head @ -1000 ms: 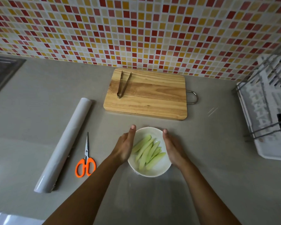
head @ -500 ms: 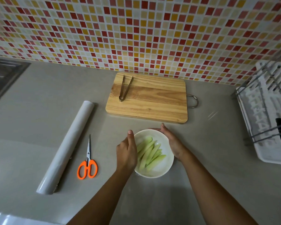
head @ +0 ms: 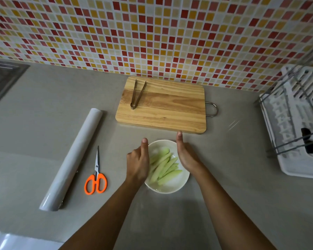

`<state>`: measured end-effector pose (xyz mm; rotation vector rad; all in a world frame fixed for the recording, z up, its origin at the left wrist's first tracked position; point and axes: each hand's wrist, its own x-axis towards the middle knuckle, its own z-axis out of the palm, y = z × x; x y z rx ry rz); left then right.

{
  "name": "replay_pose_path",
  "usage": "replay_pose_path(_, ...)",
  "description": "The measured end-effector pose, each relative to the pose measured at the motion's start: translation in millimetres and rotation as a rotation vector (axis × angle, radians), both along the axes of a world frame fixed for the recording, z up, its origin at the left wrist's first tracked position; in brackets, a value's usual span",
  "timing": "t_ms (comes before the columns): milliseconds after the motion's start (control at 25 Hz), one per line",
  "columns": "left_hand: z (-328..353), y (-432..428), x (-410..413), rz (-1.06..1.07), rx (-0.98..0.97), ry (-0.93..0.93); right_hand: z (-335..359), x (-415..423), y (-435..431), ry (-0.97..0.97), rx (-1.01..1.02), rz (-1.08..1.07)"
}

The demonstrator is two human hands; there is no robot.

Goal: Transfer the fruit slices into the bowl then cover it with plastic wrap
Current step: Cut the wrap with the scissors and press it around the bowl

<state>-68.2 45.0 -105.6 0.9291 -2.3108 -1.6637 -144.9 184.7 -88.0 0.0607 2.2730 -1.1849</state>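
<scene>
1. Two hands flank the white bowl (head: pixel 167 184) on the grey counter (head: pixel 224 177), one at each side of its rim.
2. Your left hand (head: pixel 138 164) sits against the bowl's left edge with the fingers curled inward and the thumb pointing to the far side; it covers that part of the rim, so you cannot tell whether the fingers grip anything.
3. Your right hand (head: pixel 186 156) lies flat and loosely spread along the bowl's right rim, thumb stretched toward the cutting board (head: pixel 163 105); its fingers are hidden underneath, and it holds nothing you can see.
4. The fruit slices (head: pixel 164 167), pale green, lie inside the bowl between your hands, slanting from near left to far right.
5. A faint sheen shows over the bowl's far part; whether film covers it is hard to make out.
6. The plastic wrap roll (head: pixel 71 159) lies well to the left on the counter, with the orange-handled scissors (head: pixel 96 175) just beside it, between the roll and your left forearm.
7. Metal tongs (head: pixel 137 94) rest on the board's far left part, beyond the bowl.
8. The dish rack (head: pixel 296 123) at the right and the sink (head: pixel 0 78) at the far left are both cut off by the frame edge.
</scene>
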Motion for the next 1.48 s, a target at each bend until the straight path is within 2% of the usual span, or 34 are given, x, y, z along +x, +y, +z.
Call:
replay_pose_path(80, 3, -1, -6, -0.057, 0.026, -0.041, -5, 3, 2, 0.079, 0.096, -0.028)
replay_pose_path(160, 11, -8, -17, -0.078, 0.180, -0.024, -12, 4, 5, 0.170, 0.116, -0.062)
replay_pose_path(240, 19, -23, -24, 0.056, 0.420, 0.042, -16, 10, 10, 0.187, -0.110, -0.115)
replay_pose_path(320, 23, -34, -19, 0.182, 0.398, 0.075, -18, 18, 16, 0.132, -0.331, -0.111)
replay_pose_path(440, 9, -9, 29, 0.311, 0.253, 0.019, -21, 38, 15, 0.114, -0.412, -0.155)
replay_pose_path(560, 4, 32, 70, 0.183, 0.310, 0.044, -22, 59, 0, 0.165, -0.391, -0.313)
replay_pose_path(640, 5, 25, 57, 0.141, 0.445, 0.090, -18, 67, -7, 0.216, -0.284, -0.433)
replay_pose_path(760, 16, -13, 23, 0.124, 0.499, 0.022, -12, 53, -6, 0.264, -0.176, -0.513)
replay_pose_path(960, 7, -10, 24, 0.048, 0.557, 0.130, -20, 34, -18, 0.082, -0.530, -0.355)
replay_pose_path(1080, 2, -11, 17, 0.024, 0.671, 0.199, -23, 36, -27, 0.042, -0.693, -0.504)
replay_pose_path(1160, 0, -15, 9, 0.075, 0.710, 0.157, -22, 38, -30, -0.048, -0.734, -0.598)
replay_pose_path(1360, -4, -19, 4, 0.056, 0.557, 0.040, -16, 38, -30, -0.205, -0.608, -0.657)
replay_pose_path(1480, 4, -33, 2, -0.011, 0.267, -0.092, -15, 35, -31, -0.073, -0.430, -0.557)
